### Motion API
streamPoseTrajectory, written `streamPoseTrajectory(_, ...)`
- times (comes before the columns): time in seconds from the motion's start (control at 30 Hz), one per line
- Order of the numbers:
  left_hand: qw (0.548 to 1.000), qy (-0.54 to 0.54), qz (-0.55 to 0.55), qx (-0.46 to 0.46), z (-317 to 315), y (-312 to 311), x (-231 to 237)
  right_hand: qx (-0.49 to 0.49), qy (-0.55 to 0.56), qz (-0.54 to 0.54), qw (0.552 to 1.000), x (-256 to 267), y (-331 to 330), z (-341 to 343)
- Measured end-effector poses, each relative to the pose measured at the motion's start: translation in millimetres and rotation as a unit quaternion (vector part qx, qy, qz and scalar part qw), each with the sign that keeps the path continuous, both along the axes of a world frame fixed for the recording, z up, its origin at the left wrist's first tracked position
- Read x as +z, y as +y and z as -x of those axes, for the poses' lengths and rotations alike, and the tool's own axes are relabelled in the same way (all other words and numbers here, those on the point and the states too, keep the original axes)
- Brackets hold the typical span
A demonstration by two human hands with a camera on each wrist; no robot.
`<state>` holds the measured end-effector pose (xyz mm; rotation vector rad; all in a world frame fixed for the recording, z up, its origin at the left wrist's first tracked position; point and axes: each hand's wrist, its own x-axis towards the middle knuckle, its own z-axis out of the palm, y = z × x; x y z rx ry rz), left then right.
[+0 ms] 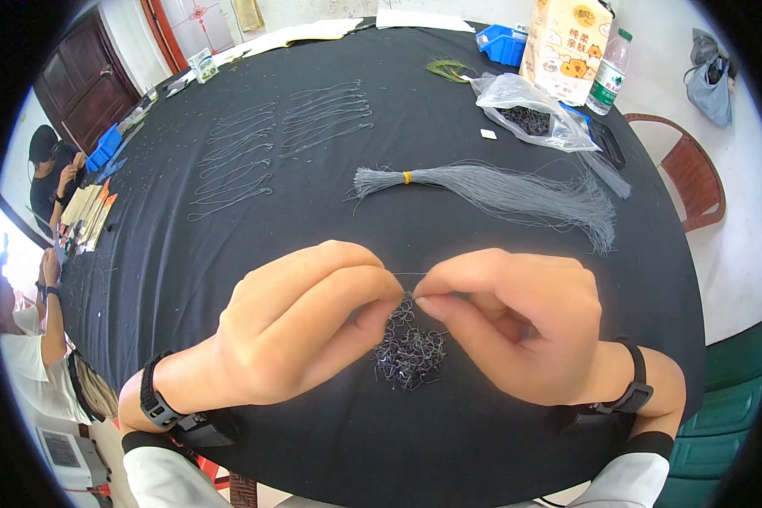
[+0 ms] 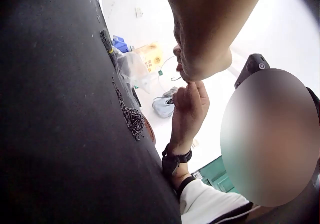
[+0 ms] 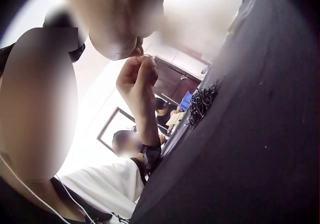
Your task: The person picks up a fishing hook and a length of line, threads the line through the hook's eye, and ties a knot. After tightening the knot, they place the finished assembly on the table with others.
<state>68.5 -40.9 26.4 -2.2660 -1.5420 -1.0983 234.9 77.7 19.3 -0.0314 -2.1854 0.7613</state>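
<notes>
In the head view my left hand (image 1: pixel 300 326) and right hand (image 1: pixel 516 326) meet fingertip to fingertip over the black cloth. My left fingers pinch a small fish hook (image 2: pixel 176 78), whose bend sticks out below them in the left wrist view. A thin fishing line (image 1: pixel 410 273) spans the gap between both hands, and my right thumb and index finger pinch it. The fingertips cover most of the hook and line. Just beneath the hands lies a heap of dark fish hooks (image 1: pixel 409 357).
A bundle of grey line (image 1: pixel 499 190) tied with a yellow band lies ahead. Looped lengths of line (image 1: pixel 237 161) lie in rows at left. A plastic bag (image 1: pixel 529 110) of dark pieces, a bottle (image 1: pixel 610 74) and a carton (image 1: pixel 565 51) stand at back right. Other people sit at left.
</notes>
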Motion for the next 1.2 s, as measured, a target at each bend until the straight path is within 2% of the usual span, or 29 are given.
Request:
streamPoseTrajectory(0.47,1.0,-0.017,-0.004,-0.018,-2,0,0,0.006,-0.016,0.01,1.0,3,3,-2)
streamPoseTrajectory(0.67,1.0,-0.015,0.004,-0.009,-1,0,2,0.046,-0.018,0.02,0.999,-2,2,-1)
streamPoseTrajectory(0.77,1.0,-0.019,0.008,-0.014,-3,0,1,0.027,-0.029,0.026,0.999,2,4,-1)
streamPoseTrajectory(0.97,0.999,-0.023,-0.01,-0.032,-3,0,-1,0.006,-0.026,0.053,0.998,-3,8,1)
streamPoseTrajectory(1.2,0.998,-0.05,0.018,-0.04,-4,-1,4,0.034,-0.038,0.099,0.994,-6,10,3)
